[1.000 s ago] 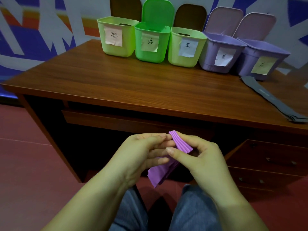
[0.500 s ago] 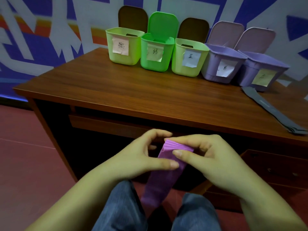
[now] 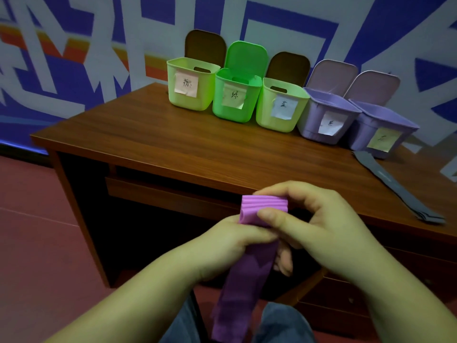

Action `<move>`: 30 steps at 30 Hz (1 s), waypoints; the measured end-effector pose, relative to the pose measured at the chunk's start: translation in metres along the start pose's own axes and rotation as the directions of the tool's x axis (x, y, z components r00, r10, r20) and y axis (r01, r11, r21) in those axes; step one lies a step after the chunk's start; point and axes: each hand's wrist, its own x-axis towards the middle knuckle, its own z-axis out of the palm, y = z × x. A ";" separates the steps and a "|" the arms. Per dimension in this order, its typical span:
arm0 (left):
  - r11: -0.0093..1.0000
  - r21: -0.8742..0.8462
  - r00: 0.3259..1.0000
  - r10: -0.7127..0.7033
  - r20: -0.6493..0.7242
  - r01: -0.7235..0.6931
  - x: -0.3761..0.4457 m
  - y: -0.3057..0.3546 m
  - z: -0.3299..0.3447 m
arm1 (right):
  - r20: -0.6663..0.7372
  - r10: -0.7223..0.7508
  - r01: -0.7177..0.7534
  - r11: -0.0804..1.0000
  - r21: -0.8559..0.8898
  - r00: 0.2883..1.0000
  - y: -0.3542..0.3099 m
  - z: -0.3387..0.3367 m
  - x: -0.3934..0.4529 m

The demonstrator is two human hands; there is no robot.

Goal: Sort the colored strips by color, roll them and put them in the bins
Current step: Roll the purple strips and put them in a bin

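Rolling is in hand: the left hand (image 3: 230,240) and right hand (image 3: 319,226) both pinch the purple strips (image 3: 249,268) below the surface (image 3: 173,144) edge, tail hanging loose; next, I judge, wind it up for a purple bin (image 3: 326,120)

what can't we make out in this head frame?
- Bin contents: the bin walls hide the insides.
- Purple strips: the left hand and right hand cover the middle; the bottom edge cuts off the tail.
- Count of grey strips: stacked, indistinct.
- Rightmost bin's label: blurred.
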 end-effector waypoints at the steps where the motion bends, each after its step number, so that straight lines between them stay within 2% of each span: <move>1: 1.000 0.010 0.999 -0.001 0.033 0.000 0.001 0.001 0.000 | -0.020 -0.020 0.020 1.000 -0.002 1.000 0.000 0.001 0.001; 4: 1.000 0.005 0.994 -0.021 0.108 0.020 0.004 0.001 -0.005 | -0.042 -0.071 0.070 0.998 -0.003 0.997 0.001 0.003 0.004; 8: 0.992 -0.121 0.987 -0.009 0.159 0.029 0.007 0.001 -0.017 | -0.091 -0.136 0.137 0.991 0.006 0.986 0.005 0.002 0.015; 12: 0.985 -0.170 0.997 0.028 0.074 -0.015 0.014 0.001 -0.016 | -0.158 -0.128 0.135 0.990 0.030 0.979 0.004 -0.003 0.029; 17: 1.000 -0.019 0.999 -0.009 -0.050 0.008 0.026 0.003 -0.017 | -0.252 -0.137 0.163 0.983 0.085 0.958 0.006 -0.017 0.051; 21: 0.989 0.024 0.987 -0.146 -0.066 0.148 0.037 0.000 -0.026 | -0.261 -0.074 0.118 0.980 0.160 0.962 0.013 -0.017 0.070; 23: 0.988 0.035 0.986 -0.147 -0.078 0.150 0.042 -0.006 -0.029 | -0.255 -0.040 0.091 0.978 0.190 0.966 0.014 -0.018 0.079; 27: 0.989 -0.083 0.989 -0.129 -0.076 0.123 0.045 -0.014 -0.033 | -0.260 0.030 0.017 0.984 0.177 0.965 0.019 -0.031 0.094; 30: 0.988 -0.025 0.984 -0.155 -0.093 0.153 0.047 -0.021 -0.040 | -0.267 0.065 -0.023 0.987 0.160 0.961 0.028 -0.039 0.103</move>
